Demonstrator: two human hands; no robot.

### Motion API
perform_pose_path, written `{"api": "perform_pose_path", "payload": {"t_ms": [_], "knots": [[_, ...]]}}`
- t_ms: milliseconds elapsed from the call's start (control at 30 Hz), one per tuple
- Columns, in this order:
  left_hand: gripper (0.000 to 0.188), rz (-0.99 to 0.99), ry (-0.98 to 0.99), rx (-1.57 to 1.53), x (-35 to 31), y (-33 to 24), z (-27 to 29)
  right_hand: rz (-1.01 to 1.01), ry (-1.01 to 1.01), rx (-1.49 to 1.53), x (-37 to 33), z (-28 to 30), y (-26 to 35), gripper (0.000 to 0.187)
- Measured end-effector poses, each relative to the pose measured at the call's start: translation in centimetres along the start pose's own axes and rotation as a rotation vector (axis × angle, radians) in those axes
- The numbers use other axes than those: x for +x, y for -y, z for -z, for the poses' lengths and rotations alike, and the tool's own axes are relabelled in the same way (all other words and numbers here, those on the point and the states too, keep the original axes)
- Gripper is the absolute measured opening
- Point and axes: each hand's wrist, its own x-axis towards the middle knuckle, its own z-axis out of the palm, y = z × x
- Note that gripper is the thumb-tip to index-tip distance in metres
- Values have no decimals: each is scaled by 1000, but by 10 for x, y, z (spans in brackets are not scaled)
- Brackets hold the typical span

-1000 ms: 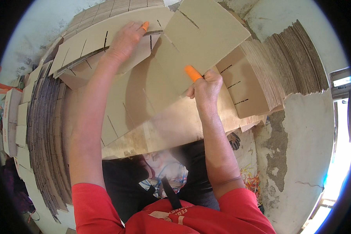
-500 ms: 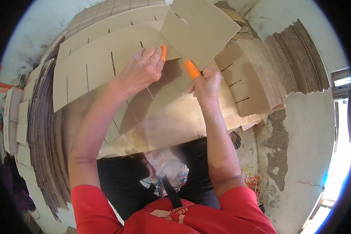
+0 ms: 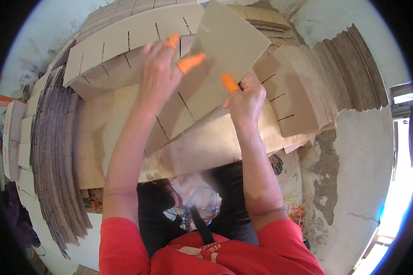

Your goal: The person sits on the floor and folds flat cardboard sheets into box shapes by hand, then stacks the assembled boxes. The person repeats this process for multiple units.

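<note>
My right hand (image 3: 245, 98), an orange cot on its thumb, grips a plain cardboard sheet (image 3: 231, 39) at its lower corner; the sheet stands up tilted. Below and left of that sheet, a slotted cardboard strip (image 3: 181, 107) slants over the table, its upper part hidden; I cannot tell whether the same hand holds it too. My left hand (image 3: 158, 75) is blurred, with orange cots on thumb and forefinger. Those two fingers are spread with nothing between them, in front of a long slotted cardboard strip (image 3: 137, 30) at the back.
A pale wooden board (image 3: 202, 149) forms the work surface before my knees. Stacks of cardboard (image 3: 55, 156) stand at the left edge, with a slotted stack (image 3: 291, 94) at the right. More brown cardboard (image 3: 351, 68) leans on the right wall. Coloured strings (image 3: 294, 213) lie below, right.
My left hand has let go of the long slotted strip and moved left and slightly away, its fingers opening. The plain sheet in my right hand has shifted a little left.
</note>
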Motion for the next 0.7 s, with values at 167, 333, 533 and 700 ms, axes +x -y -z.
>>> {"api": "perform_pose_path", "payload": {"t_ms": [167, 333, 533, 700], "knots": [[34, -46, 131, 455, 18, 80, -53, 25, 9, -68, 0, -3, -4, 16], [17, -117, 395, 449, 29, 100, -62, 37, -10, -60, 0, -5, -10, 14], [5, 61, 241, 171, 36, 107, -54, -11, 40, -55, -3, -4, -4, 14], [15, 370, 397, -6, 57, 92, -39, 82, -15, -100, 0, -3, -13, 6]]}}
